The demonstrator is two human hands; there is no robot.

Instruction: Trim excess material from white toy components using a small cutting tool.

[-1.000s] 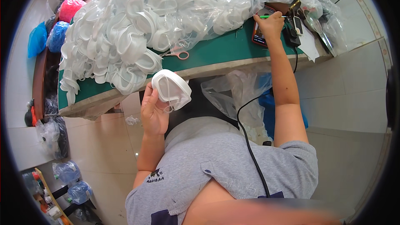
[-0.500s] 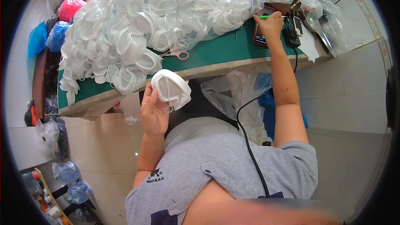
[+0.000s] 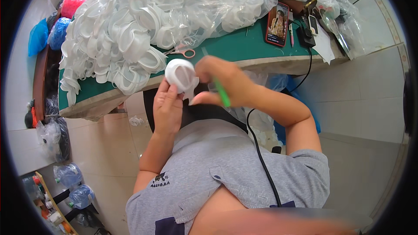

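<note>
My left hand [image 3: 168, 108] is closed on the lower edge of a white, rounded, cup-shaped piece [image 3: 180, 74], holding it up just in front of the table's near edge. A pale strip hangs from the piece's lower right side. Beside it on the right is my right hand [image 3: 233, 80], smeared by motion, with its thumb near that strip. A thin green pen-shaped tool [image 3: 222, 92] slants down across the right palm, held by the curled fingers. Whether the right fingertips touch the white piece, I cannot tell.
A large heap of similar white pieces [image 3: 126, 30] covers the green table [image 3: 217, 52], partly under clear plastic. Pink-handled scissors [image 3: 188, 53] lie at the heap's edge. To the right are a phone [image 3: 277, 25], a pink pen [image 3: 291, 35] and a black box [image 3: 306, 37] with a cable.
My right hand has come from beside the phone to the white piece, bringing the green tool. My left hand has raised and turned the piece slightly. The phone's screen is now uncovered.
</note>
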